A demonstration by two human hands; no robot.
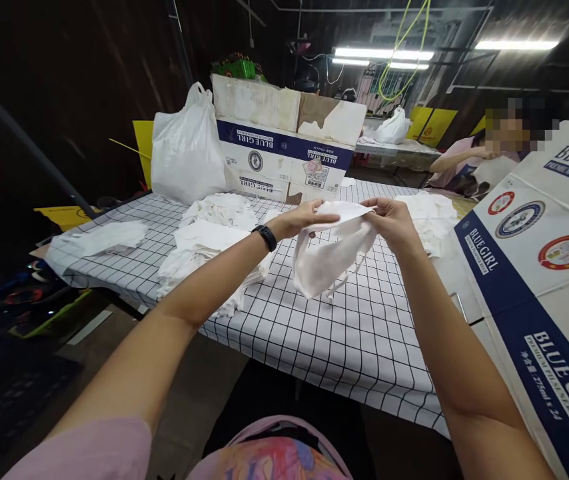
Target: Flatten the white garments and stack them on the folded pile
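Between my two hands a piece of white fabric (332,257) is held up above the checked tablecloth, its lower part sagging in a loose fold with thin strips hanging at the right. My left hand (304,219), with a black band on the wrist, grips its upper left edge. The upper right corner is pinched in the fingers of my right hand (388,221). Left of the held fabric lies a stack of white fabric pieces (204,253). Another heap of white fabric (429,213) rests beyond my right hand.
Cardboard boxes stand at the back (284,157) and close on the right (529,267). A full white plastic bag (187,150) sits at the back left of the table with the checked cloth (314,347). Another person (464,163) sits at the far right.
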